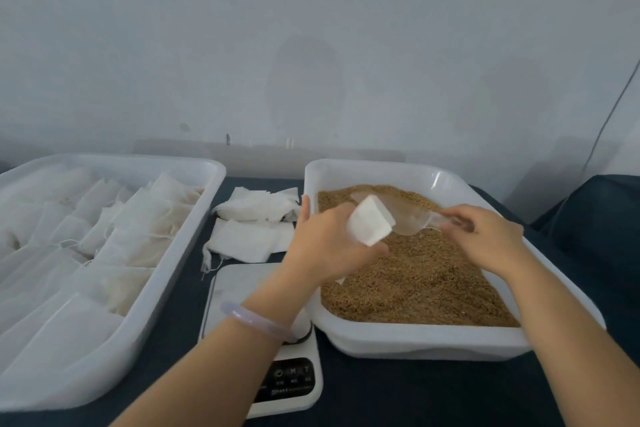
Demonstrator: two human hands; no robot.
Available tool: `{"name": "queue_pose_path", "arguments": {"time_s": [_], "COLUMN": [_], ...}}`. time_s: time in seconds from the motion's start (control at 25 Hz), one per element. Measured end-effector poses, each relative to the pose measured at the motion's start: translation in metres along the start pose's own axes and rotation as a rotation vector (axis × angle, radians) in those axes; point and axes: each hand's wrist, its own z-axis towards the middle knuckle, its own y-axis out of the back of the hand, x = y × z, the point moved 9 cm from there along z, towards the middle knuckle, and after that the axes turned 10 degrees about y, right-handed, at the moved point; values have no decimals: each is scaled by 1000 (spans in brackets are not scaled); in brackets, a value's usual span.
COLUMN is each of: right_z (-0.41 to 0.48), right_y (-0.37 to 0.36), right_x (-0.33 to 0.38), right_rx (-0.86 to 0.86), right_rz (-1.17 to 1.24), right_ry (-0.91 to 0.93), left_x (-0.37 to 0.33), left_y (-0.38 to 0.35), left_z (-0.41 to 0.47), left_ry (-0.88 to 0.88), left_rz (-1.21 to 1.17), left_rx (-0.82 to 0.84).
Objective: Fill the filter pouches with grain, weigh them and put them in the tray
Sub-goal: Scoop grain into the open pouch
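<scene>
Left fingers: the left hand (322, 239) is curled round a white filter pouch (370, 222), which is held mouth-open above the left part of the grain tub (415, 340).
Right fingers: the clear scoop (405, 218) is pinched by its handle in the right hand (485, 236), with its bowl brought against the pouch over the tub's middle.
Scoop load: it cannot be told through the plastic.
Grain (415, 277): the tub is seen well filled.
Scale (239, 284): it is set just beside the tub's near-left corner; no pouch is seen on its platform.
Empty pouches (256, 218): a loose pile is left on the counter beside the tub's far-left corner.
Tray (166, 274): it is placed left of the tub, beyond the scale, and many filled pouches (138, 218) are laid in it.
Progress: a good share is judged done. For this pouch, filling is in hand, and weighing and traying are left.
</scene>
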Motion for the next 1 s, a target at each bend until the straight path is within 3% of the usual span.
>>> {"name": "queue_pose_path", "arguments": {"time_s": [0.08,0.24,0.44,0.64,1.0], "right_z": [4,-2,-20,-4,10], "right_y": [7,30,85,110,132], "right_x": [4,17,40,65,124], "right_rx": [-59,-155,-147,-53,-137], "right_rz": [-4,-8,95,-298,-586], "right_ry": [32,111,293,374,612], "left_x": [14,16,26,20,11], "left_y": [-1,-1,-6,-14,-15], "left_z": [6,6,8,6,4], "left_ry": [100,153,214,168,107], "left_rz": [-98,-14,-201,-157,-9], "left_rx": [-6,-35,61,146,172]}}
